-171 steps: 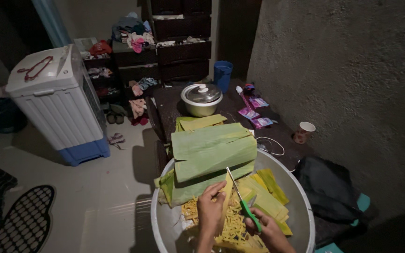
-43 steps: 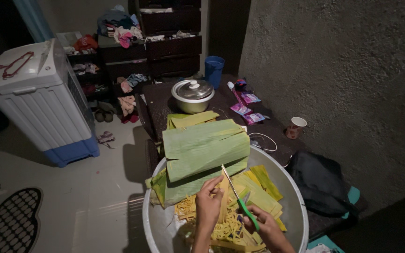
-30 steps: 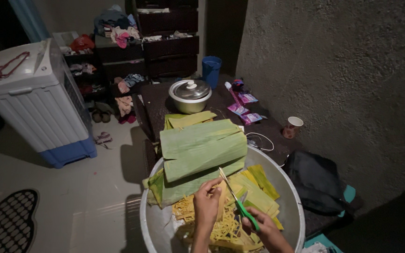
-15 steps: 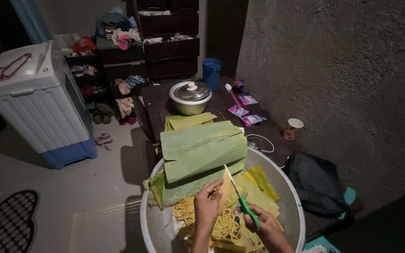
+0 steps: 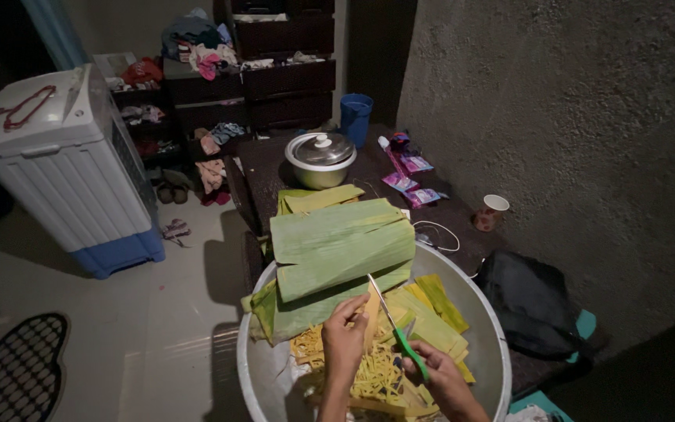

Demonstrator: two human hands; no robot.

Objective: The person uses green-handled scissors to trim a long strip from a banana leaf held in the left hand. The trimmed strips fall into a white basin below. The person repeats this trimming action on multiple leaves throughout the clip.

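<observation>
Partly done: basin (image 5: 487, 328) holds a heap of cut strips (image 5: 369, 375) at its near edge; whole leaves (image 5: 337, 246) stacked across its far rim. Left hand (image 5: 344, 344) fingers clamp a leaf piece (image 5: 370, 306); right hand (image 5: 441, 377) fingers grip green scissors (image 5: 397, 332), blades parted.
</observation>
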